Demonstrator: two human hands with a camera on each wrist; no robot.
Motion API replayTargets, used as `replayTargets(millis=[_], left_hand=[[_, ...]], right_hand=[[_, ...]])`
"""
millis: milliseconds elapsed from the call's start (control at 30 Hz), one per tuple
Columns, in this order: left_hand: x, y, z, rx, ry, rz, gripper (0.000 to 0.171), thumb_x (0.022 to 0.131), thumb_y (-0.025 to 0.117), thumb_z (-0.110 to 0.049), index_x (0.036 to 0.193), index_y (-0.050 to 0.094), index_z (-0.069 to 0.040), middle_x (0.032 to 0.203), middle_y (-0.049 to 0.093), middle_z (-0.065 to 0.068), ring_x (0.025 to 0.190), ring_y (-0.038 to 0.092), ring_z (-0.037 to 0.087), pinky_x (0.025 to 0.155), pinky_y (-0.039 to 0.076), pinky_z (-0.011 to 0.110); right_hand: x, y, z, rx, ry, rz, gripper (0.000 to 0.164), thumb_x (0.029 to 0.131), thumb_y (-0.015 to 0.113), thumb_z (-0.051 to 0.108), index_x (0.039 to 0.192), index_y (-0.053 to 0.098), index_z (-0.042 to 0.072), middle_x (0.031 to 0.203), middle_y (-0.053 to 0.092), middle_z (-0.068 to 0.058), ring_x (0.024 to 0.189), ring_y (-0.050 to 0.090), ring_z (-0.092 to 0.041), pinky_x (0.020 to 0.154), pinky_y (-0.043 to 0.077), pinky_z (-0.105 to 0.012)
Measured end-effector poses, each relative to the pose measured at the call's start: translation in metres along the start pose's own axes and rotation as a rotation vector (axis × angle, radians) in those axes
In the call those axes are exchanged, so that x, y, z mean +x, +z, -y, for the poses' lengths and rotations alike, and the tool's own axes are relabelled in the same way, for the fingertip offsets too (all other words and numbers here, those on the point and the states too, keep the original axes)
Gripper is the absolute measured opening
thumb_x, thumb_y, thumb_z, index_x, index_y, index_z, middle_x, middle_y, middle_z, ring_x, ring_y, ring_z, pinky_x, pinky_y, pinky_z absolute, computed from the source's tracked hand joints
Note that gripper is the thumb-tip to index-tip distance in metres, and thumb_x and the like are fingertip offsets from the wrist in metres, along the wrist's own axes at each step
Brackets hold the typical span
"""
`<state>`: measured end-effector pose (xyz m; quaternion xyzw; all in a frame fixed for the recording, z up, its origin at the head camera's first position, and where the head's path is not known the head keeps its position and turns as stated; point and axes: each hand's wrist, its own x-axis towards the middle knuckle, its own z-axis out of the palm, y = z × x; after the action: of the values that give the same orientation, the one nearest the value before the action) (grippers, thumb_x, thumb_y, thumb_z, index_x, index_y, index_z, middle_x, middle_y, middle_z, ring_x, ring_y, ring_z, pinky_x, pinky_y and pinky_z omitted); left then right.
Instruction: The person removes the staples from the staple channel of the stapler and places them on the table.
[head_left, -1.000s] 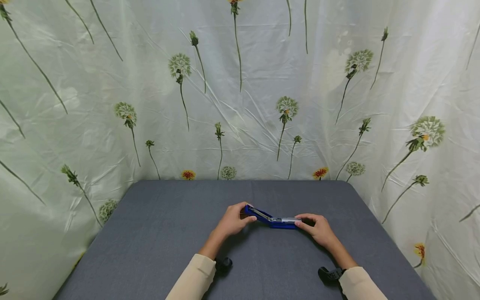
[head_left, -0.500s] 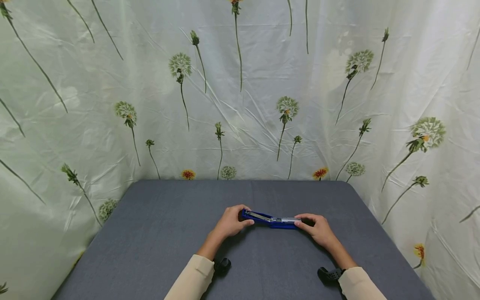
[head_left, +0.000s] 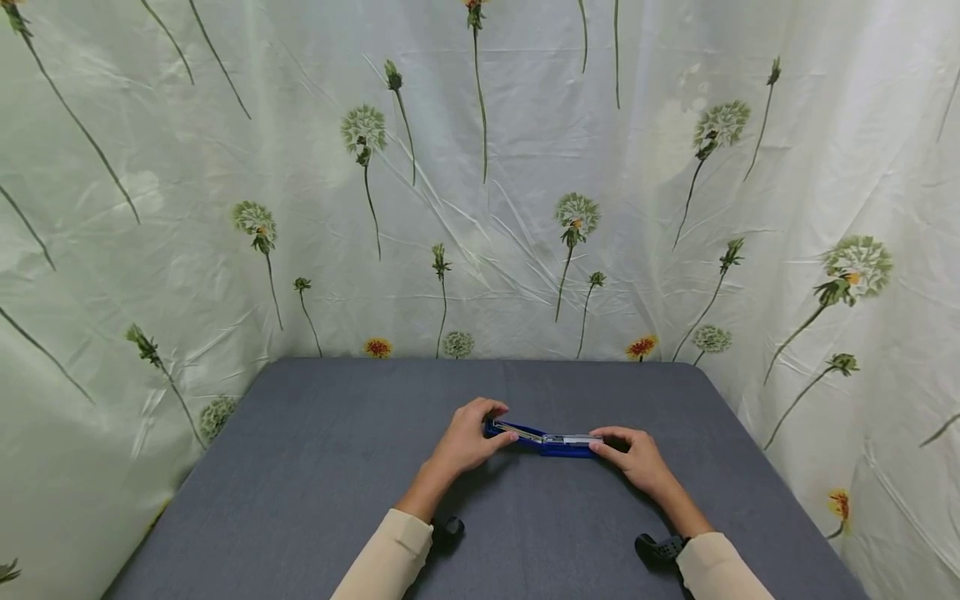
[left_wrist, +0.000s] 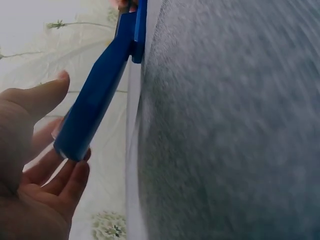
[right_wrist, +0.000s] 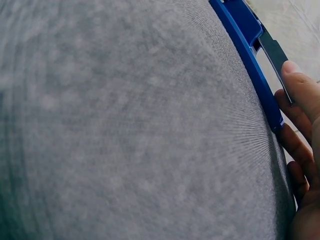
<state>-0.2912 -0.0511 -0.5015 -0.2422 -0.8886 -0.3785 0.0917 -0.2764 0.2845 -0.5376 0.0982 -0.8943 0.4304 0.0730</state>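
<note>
Just below and right of centre in the head view, an opened blue stapler [head_left: 570, 452] spans the space between two hands, above a grey cloth-covered bench [head_left: 315, 467]. The right hand [head_left: 633, 457] has its grip pinched on the stapler's right end. The left hand [head_left: 467, 437] grasps the other end loosely, its fingers curled about it. From above, the left thumb seems to lie against that end; the left wrist view shows a gap there, with the fingers cupping the tip and the thumb standing off.

The stapler's long axis runs left to right across the head frame, bent at the hinge into a shallow V: one half rises toward the upper left, the other lies nearly level, pointing right. At the left wrist, the raised half slants from the top of the frame toward the lower left, clear of the bench. The right wrist view alone reveals a dark strip [right_wrist: 276, 59] set apart from the blue base, with the right thumb on it; the base points to the lower right. A silvery metal channel shows from above, its contents too small to tell.
</note>
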Motion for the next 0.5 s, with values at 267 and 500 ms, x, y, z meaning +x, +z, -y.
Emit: replayTargets(millis=[267,500], left_hand=[[0.006,0.004,-0.014,0.060,0.064,-0.063,0.037,0.094,0.078,-0.037,0.124,0.071,-0.017,0.125,0.068,0.001,0.116,0.066,0.021,0.098,0.056,0.042],[0.013,0.012,-0.024,0.096,0.051,-0.029,0.037,0.095,0.075,-0.038,0.125,0.071,-0.016,0.126,0.068,0.001,0.118,0.065,0.021,0.098,0.056,0.040]], right_hand=[[-0.001,0.001,0.001,0.006,-0.005,-0.006,0.021,0.092,0.079,0.033,0.111,0.080,0.023,0.111,0.078,-0.001,0.098,0.066,-0.005,0.088,0.053,-0.029],[-0.001,0.000,-0.001,0.028,0.005,0.005,0.022,0.092,0.079,0.033,0.112,0.080,0.022,0.112,0.077,-0.002,0.099,0.066,-0.006,0.088,0.053,-0.027]])
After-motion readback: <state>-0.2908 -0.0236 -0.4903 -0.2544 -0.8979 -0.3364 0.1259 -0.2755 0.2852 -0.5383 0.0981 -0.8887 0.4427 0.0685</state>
